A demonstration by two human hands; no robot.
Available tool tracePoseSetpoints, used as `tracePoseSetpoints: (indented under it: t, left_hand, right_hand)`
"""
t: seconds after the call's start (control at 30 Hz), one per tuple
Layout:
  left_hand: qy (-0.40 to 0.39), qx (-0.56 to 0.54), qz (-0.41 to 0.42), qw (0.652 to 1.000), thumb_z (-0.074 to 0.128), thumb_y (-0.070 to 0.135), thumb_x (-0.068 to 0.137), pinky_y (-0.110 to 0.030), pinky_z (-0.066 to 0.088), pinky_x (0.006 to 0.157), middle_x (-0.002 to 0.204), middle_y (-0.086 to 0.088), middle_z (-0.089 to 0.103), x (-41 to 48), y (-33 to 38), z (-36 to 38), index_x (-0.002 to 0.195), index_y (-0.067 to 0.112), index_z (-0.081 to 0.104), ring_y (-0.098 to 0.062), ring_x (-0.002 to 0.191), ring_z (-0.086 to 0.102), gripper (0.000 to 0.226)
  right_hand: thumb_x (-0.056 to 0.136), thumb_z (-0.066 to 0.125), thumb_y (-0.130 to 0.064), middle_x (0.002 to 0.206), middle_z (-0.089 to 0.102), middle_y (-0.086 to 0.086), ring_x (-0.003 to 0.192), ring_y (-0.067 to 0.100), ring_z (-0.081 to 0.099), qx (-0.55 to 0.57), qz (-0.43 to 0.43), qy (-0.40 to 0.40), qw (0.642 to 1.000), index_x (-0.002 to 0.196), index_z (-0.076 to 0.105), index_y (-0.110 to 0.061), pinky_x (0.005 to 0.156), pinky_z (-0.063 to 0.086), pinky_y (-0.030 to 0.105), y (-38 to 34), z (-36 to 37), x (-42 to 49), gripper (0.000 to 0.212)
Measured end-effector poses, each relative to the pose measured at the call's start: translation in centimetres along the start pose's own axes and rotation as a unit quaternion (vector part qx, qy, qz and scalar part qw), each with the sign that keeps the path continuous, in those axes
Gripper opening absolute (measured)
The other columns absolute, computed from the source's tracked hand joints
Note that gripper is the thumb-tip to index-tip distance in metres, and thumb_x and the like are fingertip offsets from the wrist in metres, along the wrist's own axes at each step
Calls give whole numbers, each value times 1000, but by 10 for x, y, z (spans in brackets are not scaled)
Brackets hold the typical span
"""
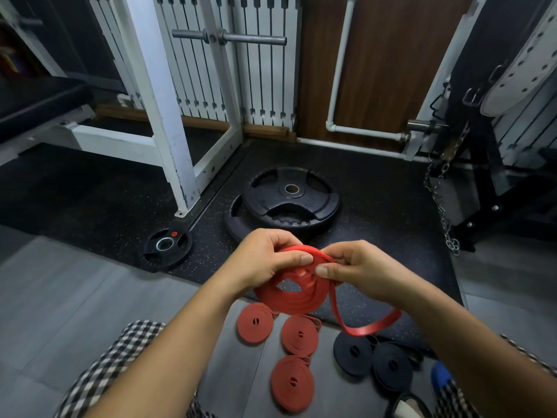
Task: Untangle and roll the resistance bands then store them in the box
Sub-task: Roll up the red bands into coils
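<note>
A red resistance band [297,297] is held in the air as a loose coil, with its free tail [373,325] hanging in a loop to the right. My left hand [265,260] grips the coil's upper left edge. My right hand [358,268] pinches the band at the coil's top right. On the floor below lie three rolled red bands [255,322] [300,336] [292,383] and two rolled black bands [352,352] [391,368]. No box is in view.
Two stacked black weight plates [289,200] lie on the rubber mat ahead, and a small plate [167,245] sits to their left. A white rack post [177,164] stands at the left. A chain [443,206] hangs at the right. My checkered-trousered knees [120,357] frame the bands.
</note>
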State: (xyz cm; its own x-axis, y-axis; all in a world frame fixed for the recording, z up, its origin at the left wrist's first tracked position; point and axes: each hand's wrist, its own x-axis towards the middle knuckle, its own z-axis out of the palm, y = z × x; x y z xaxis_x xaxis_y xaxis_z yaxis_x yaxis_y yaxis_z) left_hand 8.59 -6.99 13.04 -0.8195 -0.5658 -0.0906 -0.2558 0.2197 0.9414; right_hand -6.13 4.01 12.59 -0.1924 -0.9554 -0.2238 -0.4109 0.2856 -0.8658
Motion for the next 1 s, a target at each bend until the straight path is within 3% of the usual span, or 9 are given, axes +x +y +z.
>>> tracePoseSetpoints:
  t: [0.1, 0.23, 0.3, 0.4, 0.5, 0.7, 0.8, 0.9, 1.0]
  left_hand:
    - [18, -63, -10, 998, 71, 6, 77, -14, 47, 58, 60, 4, 64, 0, -1, 2, 75, 11, 66, -3, 55, 58, 8]
    - [75, -134, -14, 988, 70, 5, 77, -18, 46, 56, 57, 5, 61, 0, -1, 4, 71, 10, 63, -6, 53, 55, 10]
    - [84, -164, -26, 983, 68, 5, 78, -16, 45, 54, 54, 6, 59, -1, -1, 4, 71, 10, 60, -4, 50, 53, 12]
    - [59, -169, -37, 983, 67, 8, 80, -16, 48, 56, 62, 3, 62, -2, -2, 4, 76, 11, 62, -5, 55, 57, 7]
    - [43, -170, -26, 984, 66, 10, 80, -16, 52, 64, 75, 0, 68, -2, -1, 8, 87, 11, 68, -6, 67, 62, 7]
    - [135, -234, -44, 962, 65, 11, 82, -18, 50, 54, 61, 1, 67, 2, -2, 13, 77, 10, 67, -6, 53, 59, 5]
    - [164, -301, -69, 937, 63, 13, 84, -18, 51, 52, 58, 1, 66, 3, -1, 13, 79, 9, 63, -6, 49, 59, 7]
    - [145, -317, -97, 932, 62, 17, 85, -18, 51, 51, 58, 1, 66, 3, -2, 10, 81, 9, 62, -7, 49, 59, 8]
    - [78, -221, -72, 969, 63, 19, 84, -18, 51, 57, 71, -1, 64, 0, -2, 3, 93, 11, 62, -8, 60, 60, 12]
  right_hand:
    - [82, 67, -19, 88, 73, 9, 86, 23, 69, 33, -2, -8, 999, 92, 70, -16, 85, 55, 35, 0, -4, -2, 11]
    - [74, 70, -23, 85, 74, 4, 79, 11, 68, 79, -6, 9, 997, 90, 69, -16, 80, 54, 26, 1, -7, -3, 18]
    - [69, 69, -31, 87, 74, 4, 82, 11, 68, 67, -16, 27, 997, 89, 69, -19, 84, 54, 30, 2, -5, -3, 24]
    - [78, 68, -21, 83, 74, 1, 80, 10, 68, 63, -26, 38, 997, 86, 70, -22, 83, 54, 30, 4, -2, -3, 8]
    - [82, 67, -18, 84, 73, 7, 79, 14, 67, 45, -19, 37, 998, 86, 70, -17, 84, 53, 35, 6, -3, -3, 6]
    - [69, 66, -33, 88, 72, 11, 81, 17, 67, 123, -20, 45, 991, 92, 68, -13, 87, 54, 37, 2, 0, -3, 31]
    - [71, 66, -34, 88, 71, 8, 84, 19, 67, 139, -16, 53, 989, 90, 68, -17, 89, 53, 40, 4, 5, -1, 25]
    - [85, 62, -19, 82, 71, 5, 81, 18, 67, 123, -11, 70, 990, 87, 68, -15, 88, 53, 43, 6, 7, -1, 7]
    - [86, 61, -15, 85, 72, 10, 81, 19, 69, 91, 1, 59, 994, 92, 68, -10, 88, 54, 41, 5, 1, -2, 10]
